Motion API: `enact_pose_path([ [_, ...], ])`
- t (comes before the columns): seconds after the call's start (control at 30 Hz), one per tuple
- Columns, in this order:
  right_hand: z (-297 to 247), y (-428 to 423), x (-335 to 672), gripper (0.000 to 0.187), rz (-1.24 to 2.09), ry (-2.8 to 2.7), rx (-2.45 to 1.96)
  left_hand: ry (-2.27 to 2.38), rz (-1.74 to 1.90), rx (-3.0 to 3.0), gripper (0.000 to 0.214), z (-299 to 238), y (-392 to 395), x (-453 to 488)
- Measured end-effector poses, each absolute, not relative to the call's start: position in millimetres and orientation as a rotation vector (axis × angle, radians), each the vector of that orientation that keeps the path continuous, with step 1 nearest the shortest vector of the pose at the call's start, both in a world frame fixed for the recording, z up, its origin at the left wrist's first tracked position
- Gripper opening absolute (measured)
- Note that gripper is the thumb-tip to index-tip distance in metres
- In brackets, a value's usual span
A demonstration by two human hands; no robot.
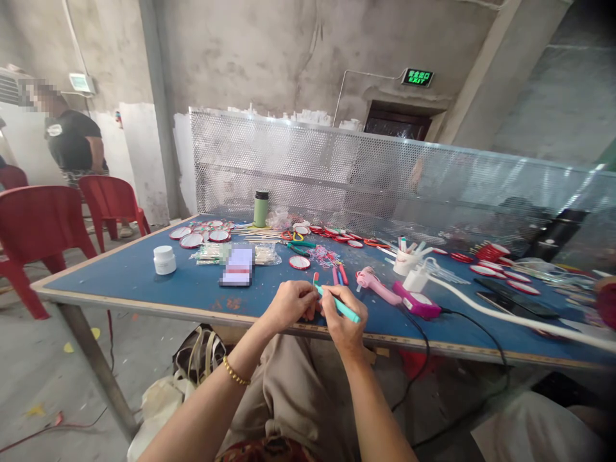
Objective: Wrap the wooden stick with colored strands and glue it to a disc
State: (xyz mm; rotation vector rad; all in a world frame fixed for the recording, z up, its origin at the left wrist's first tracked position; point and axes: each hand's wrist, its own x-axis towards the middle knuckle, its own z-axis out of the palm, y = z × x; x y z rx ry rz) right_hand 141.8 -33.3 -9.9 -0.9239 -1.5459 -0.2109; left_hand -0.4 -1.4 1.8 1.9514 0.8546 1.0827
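My right hand (pixel 345 319) is closed around a turquoise marker pen (pixel 347 312), whose thick end points toward the right. Its other end reaches the fingers of my left hand (pixel 294 300), which are pinched together at the table's front edge. What the left fingers hold is mostly hidden; a small red tip (pixel 316 277) shows just above them. Just beyond my hands lie several red and purple pens (pixel 341 274) and a round red-rimmed white disc (pixel 299 262). A pink handheld tool (pixel 378 286) rests to the right of my right hand.
On the blue table (pixel 192 292) are a phone (pixel 237 265), a white jar (pixel 165 260), a green bottle (pixel 260 209), pliers (pixel 298 244) and a purple box (pixel 418 300) with a black cable. A white cord (pixel 510 316) crosses the right side. Behind stands a perforated metal screen (pixel 289 160).
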Motion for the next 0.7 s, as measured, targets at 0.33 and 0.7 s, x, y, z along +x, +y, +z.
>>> enact_pose_path([
  [0.33,-9.6,-32.3,141.9,0.018,-0.219,-1.557,-0.933,0.86,1.071,1.949,0.027,3.5,-2.7,-0.6],
  [0.7,-8.7,-33.5,142.0,0.018,-0.216,-1.56,-0.939,0.873,1.063,1.944,0.026,3.3,-2.2,-0.3],
])
